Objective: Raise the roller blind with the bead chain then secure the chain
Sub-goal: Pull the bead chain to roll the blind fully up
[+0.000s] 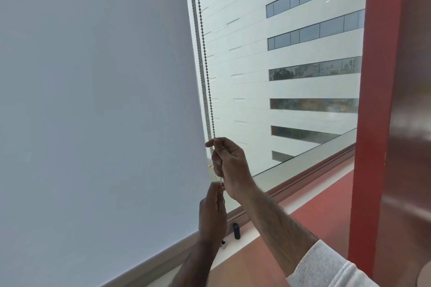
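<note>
Beside the blind (93,100), the vertical chain (205,65) is pinched above by the right hand (231,168), below by the left hand (212,214).

Roller blind (93,100) lowered, covers left of window, bottom bar just above sill (253,232). Bead chain (203,53) hangs in two strands along blind's right edge. Right hand (229,165) pinches chain higher up; left hand (212,212) grips it just below. Small black cylinder (236,230) stands upright on sill. Red column (373,100) at right. White building (245,65) outside glass.
</note>
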Demonstrator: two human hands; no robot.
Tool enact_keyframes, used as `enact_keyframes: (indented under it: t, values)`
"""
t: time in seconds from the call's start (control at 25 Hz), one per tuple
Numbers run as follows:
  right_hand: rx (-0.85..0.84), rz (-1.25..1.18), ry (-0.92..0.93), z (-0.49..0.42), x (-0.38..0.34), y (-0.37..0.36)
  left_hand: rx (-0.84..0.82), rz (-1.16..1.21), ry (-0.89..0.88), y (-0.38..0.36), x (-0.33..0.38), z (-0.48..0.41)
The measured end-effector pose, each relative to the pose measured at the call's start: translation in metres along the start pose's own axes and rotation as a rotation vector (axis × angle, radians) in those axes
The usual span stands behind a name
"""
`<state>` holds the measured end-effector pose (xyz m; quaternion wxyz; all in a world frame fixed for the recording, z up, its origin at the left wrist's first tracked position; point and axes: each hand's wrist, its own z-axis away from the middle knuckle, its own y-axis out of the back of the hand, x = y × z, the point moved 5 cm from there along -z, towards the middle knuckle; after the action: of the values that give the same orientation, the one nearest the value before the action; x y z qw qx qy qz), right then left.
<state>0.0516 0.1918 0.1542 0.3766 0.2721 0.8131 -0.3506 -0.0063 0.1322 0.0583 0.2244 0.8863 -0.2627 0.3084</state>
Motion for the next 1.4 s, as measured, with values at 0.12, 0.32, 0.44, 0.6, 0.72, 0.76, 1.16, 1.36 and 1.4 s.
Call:
enact_keyframes:
  t: [0.12,0.32,0.44,0.6,0.72,0.76,1.16,1.36,1.4]
  values:
    - [0.092,0.058,0.070,0.002,-0.003,0.002,-0.058,0.082,0.059,-0.008,-0.004,-0.003]
    - [0.114,0.125,0.140,0.012,-0.008,0.011,-0.081,0.284,0.110,0.004,-0.009,-0.012]
    - [0.119,0.177,0.127,0.026,0.002,0.024,0.015,0.474,0.187,0.018,-0.005,-0.040]
    - [0.136,0.234,0.057,0.053,0.040,0.041,-0.070,0.702,0.197,0.023,0.022,-0.069]
    - [0.133,0.217,-0.031,0.074,0.069,0.047,-0.229,0.821,0.265,0.012,0.041,-0.070]
    - [0.132,0.203,-0.043,0.079,0.078,0.050,-0.285,0.838,0.282,0.007,0.045,-0.066]
    - [0.064,0.447,0.043,0.072,0.072,0.063,-0.097,0.578,0.192,0.005,0.037,-0.059]
    - [0.161,0.456,0.192,0.024,-0.009,0.053,-0.043,0.401,0.188,0.003,0.005,-0.041]
    - [0.117,0.406,0.179,0.015,-0.018,0.044,-0.053,0.379,0.203,-0.001,-0.001,-0.031]
